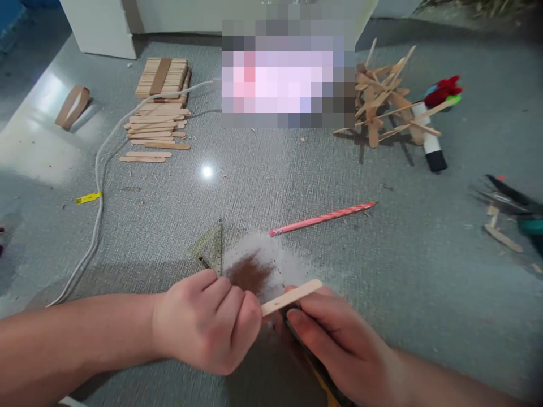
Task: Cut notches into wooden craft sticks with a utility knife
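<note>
My left hand is closed in a fist around one end of a wooden craft stick. The stick's free end points up and to the right, passing over the fingertips of my right hand. That hand is closed on a long dark tool with a yellow part; its exact kind is hard to make out, and its far end is hidden. Under the stick lies a patch of brown and white dust. A clear set square lies just beyond my left fist, and a pink striped pencil beyond the dust.
Bundled craft sticks lie at the back left, with loose sticks in front. A white cable curves down the left. At the right are a crisscross stick structure, a white marker and dark-handled pliers. A pixelated patch hides the back middle.
</note>
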### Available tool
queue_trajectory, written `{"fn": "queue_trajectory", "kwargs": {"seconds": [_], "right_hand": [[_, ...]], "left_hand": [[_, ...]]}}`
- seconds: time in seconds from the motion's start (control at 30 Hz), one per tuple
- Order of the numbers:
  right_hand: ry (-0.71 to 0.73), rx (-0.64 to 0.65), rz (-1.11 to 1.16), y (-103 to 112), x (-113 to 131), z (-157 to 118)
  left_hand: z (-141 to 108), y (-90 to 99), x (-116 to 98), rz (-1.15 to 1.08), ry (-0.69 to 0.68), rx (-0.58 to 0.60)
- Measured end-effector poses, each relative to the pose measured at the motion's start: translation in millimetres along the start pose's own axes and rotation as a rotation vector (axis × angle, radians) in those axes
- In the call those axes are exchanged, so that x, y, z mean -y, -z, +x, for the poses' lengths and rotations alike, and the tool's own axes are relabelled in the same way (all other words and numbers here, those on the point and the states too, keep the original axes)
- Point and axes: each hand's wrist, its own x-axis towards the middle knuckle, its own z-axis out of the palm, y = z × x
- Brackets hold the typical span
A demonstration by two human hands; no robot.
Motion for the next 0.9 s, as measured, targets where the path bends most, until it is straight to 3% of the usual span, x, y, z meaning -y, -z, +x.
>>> {"fn": "queue_trajectory", "kwargs": {"seconds": [0.37,0.6,0.9], "right_hand": [[-0.033,-0.032,0.01,-2,1,-4],[-0.11,0.035,0.042,-1,4,-3],[-0.098,0.044,0.028,6,5,-6]], "left_hand": [[0,1.8,0,-0.032,0.025,-0.009],[-1,4.8,1,-0.027,0.014,0.004],[-2,10.8,9,0.022,0.017,0.007]]}}
